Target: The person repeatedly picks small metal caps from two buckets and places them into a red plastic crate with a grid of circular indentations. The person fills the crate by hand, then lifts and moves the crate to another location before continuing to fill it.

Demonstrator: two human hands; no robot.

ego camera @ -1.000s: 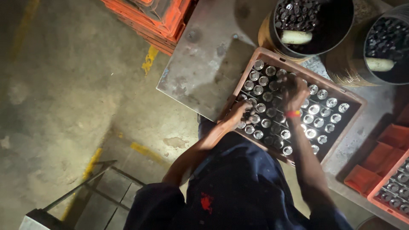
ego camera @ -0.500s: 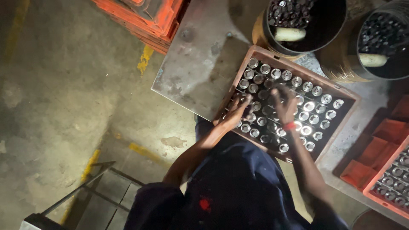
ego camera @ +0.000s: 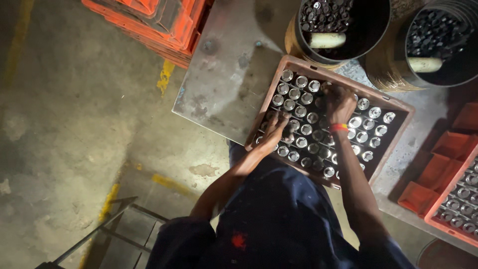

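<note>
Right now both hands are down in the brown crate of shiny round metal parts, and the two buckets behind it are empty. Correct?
Not quite. The head view shows both buckets holding dark small parts: the left bucket and the right bucket are each partly filled, with a pale cylinder lying in each. The rest stands: the left hand and right hand are both down in the brown crate among the shiny round metal parts.

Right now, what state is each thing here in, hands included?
Crate: on the table, most cells filled with round metal parts.
Left hand: resting on parts at the crate's near-left side.
Right hand: down on parts mid-crate; grip unclear.
Left bucket: open, partly full of dark parts.
Right bucket: open, holding dark parts.
Orange crates: stacked on the floor.
</note>
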